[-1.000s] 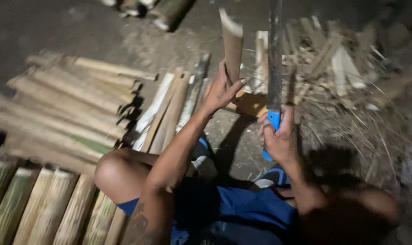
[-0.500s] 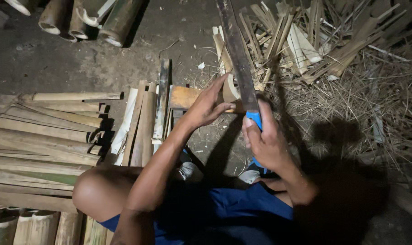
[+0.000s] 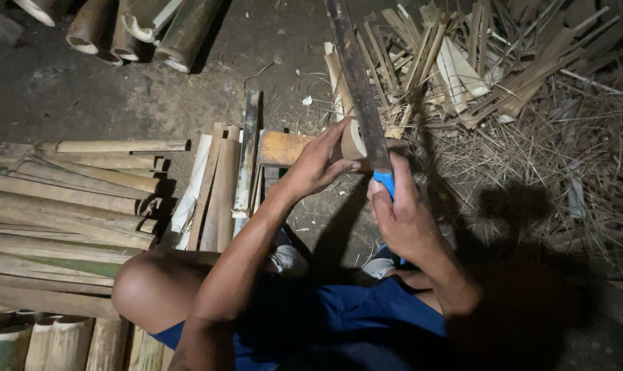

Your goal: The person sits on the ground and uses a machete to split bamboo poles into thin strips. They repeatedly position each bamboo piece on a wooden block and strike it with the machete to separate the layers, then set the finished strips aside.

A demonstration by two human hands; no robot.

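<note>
Fingers (image 3: pixel 339 141) of L hand (image 3: pixel 318 165) grip bamboo piece (image 3: pixel 353 141), touching blade (image 3: pixel 356 82).

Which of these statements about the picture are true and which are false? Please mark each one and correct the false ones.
1. The right hand grips a blade by a blue handle. True.
2. The left hand is resting on the knee. False: it holds a curved bamboo piece against the blade.
3. Split bamboo strips lie stacked to the person's left. True.
4. The round bamboo tubes lie at the bottom right. False: they lie at the top left; more tubes are at the bottom left.
5. The person wears blue shorts. True.
</note>
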